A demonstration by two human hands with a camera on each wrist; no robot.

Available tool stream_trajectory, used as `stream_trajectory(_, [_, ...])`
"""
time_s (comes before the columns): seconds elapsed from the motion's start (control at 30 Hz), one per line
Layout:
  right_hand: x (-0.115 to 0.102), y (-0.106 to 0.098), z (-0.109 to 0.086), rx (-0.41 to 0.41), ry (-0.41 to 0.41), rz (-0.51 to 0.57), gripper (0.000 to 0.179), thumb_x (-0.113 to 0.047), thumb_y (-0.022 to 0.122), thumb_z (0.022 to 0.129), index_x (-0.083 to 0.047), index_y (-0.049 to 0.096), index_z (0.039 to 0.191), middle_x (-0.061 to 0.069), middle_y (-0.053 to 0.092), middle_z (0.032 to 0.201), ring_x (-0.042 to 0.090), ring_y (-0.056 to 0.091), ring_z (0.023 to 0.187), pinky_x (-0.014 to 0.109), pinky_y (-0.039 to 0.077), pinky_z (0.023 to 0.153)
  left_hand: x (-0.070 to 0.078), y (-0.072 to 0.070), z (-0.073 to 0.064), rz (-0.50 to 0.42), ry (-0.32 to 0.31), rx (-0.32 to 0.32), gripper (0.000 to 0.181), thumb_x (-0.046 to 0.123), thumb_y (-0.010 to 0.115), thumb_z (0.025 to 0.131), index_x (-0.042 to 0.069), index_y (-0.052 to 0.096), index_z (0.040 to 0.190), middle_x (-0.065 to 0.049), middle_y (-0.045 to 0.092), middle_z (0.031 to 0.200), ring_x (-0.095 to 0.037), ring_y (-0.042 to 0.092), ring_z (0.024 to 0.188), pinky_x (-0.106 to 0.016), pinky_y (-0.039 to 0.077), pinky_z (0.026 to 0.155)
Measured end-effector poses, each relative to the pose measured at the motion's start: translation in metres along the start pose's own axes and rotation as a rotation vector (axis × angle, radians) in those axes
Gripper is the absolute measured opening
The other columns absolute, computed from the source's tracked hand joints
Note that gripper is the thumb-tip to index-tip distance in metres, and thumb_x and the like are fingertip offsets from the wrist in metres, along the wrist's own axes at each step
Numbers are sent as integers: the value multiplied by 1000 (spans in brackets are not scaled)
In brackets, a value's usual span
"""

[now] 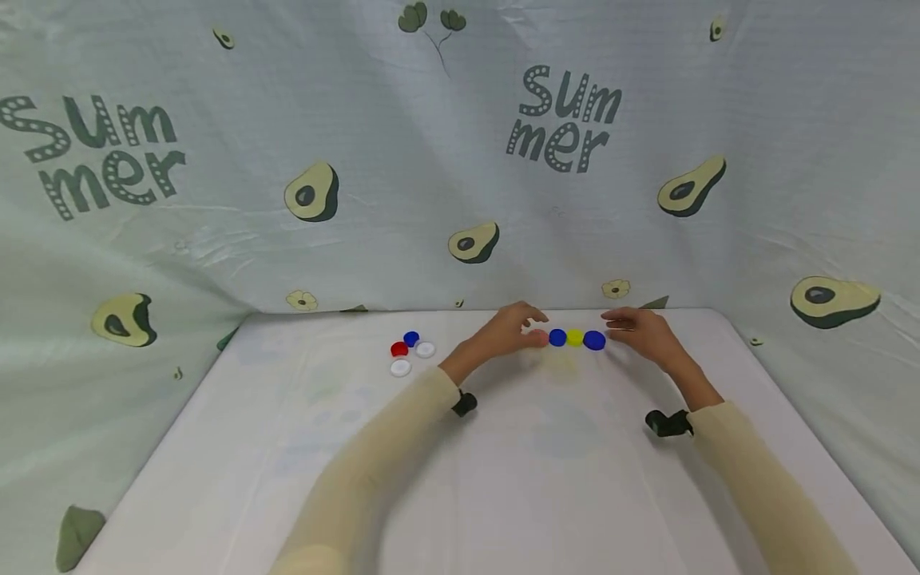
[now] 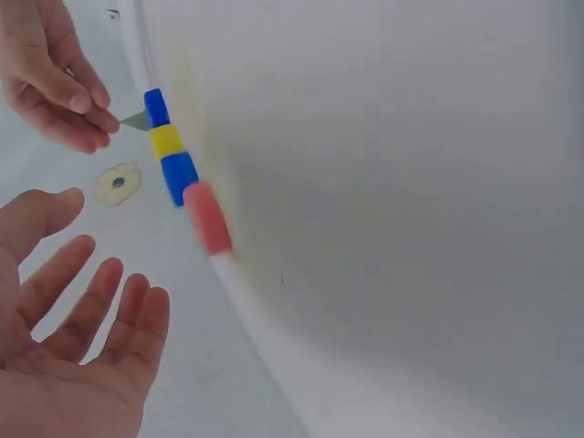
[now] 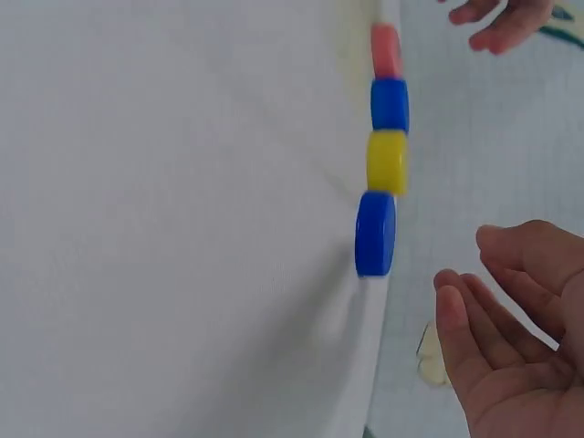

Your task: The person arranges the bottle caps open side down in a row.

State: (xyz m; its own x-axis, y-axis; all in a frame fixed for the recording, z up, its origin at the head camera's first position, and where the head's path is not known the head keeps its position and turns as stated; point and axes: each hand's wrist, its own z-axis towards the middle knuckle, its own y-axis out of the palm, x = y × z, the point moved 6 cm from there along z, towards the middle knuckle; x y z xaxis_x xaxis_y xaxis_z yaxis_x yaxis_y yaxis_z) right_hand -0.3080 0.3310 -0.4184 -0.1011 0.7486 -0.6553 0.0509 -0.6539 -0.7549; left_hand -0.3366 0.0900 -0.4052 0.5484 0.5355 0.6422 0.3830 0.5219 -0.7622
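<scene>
Between the left hand (image 1: pixel 506 329) and the right hand (image 1: pixel 640 331), which are apart from each other, we find a short row of four discs near the far edge of a white table (image 1: pixel 503 495). Reading from the left hand's side, we identify a pink disc (image 3: pixel 386 51), a blue disc (image 3: pixel 391 105), a yellow disc (image 3: pixel 387 162) and an end blue disc (image 3: pixel 375 234); in the wrist views we see neighbours meeting side to side. We cannot tell whether the four lie flat or stand on edge. The left fingers are spread and gently bent just beside the pink disc, and the right fingers are loosely curved just beside the end blue disc; in the wrist views we note a gap at each hand, neither being clamped on anything. Well to the left of the row we observe a loose cluster: a small blue disc (image 1: pixel 411 339), a red disc (image 1: pixel 399 349) and two white discs (image 1: pixel 400 367). Beige sleeves (image 1: pixel 765 479) cover both forearms, and behind the table we see a pale cloth (image 1: pixel 402 160) printed with avocado halves and lettering.
</scene>
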Motion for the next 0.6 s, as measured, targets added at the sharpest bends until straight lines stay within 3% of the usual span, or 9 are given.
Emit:
stream_trajectory(0.17, [-25, 18, -10, -33, -60, 10, 37, -11, 65, 100, 2, 61, 135, 25, 63, 133, 41, 62, 122, 52, 53, 98, -15, -35, -56, -4, 54, 16, 38, 10, 70, 97, 0, 62, 133, -19, 61, 134, -37, 60, 120, -41, 54, 100])
stream_trajectory(0.33, [-51, 32, -20, -47, -179, 38, 33, -9, 65, 100, 2, 65, 131, 22, 67, 128, 38, 66, 117, 49, 54, 97, -30, -62, -114, 8, 53, 77, 35, 8, 71, 95, 0, 65, 129, -18, 61, 131, -39, 62, 116, -45, 56, 95])
stream_trajectory(0.6, [-86, 62, -23, -123, -243, 130, 35, -14, 66, 100, 1, 65, 132, 18, 67, 130, 34, 65, 120, 45, 54, 99, -58, -92, -183, 41, -16, 204, 33, 1, 72, 92, -2, 66, 125, -20, 65, 121, -39, 64, 105, -48, 58, 89])
